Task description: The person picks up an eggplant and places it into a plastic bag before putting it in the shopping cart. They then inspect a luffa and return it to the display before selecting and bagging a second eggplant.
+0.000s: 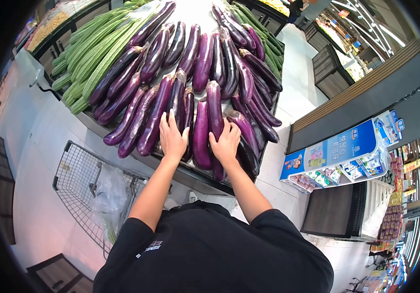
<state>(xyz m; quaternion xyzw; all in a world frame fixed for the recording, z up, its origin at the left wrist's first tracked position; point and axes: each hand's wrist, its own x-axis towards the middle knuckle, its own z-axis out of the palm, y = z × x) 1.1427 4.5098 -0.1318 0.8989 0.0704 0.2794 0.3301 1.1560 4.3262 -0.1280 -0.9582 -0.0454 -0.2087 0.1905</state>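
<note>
The left hand (174, 139) rests palm-down on the long purple eggplants (159, 110) near the front edge of the display stand (193, 177), thumb and fingers apart. The right hand (226, 143) lies on adjacent eggplants, thumb and fingers likewise apart. Ridged green gourds (95, 53) adjoin at left; a wire shopping cart (73, 171) stands nearby

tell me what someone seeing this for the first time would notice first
Most likely the glossy purple eggplants, fanned out in a big heap across the upper middle, with the left hand and right hand on its near edge, fingers spread. Next come the long green gourds beside them at upper left. After that, probably the bright blue stand at right and the wire cart at lower left.
</note>
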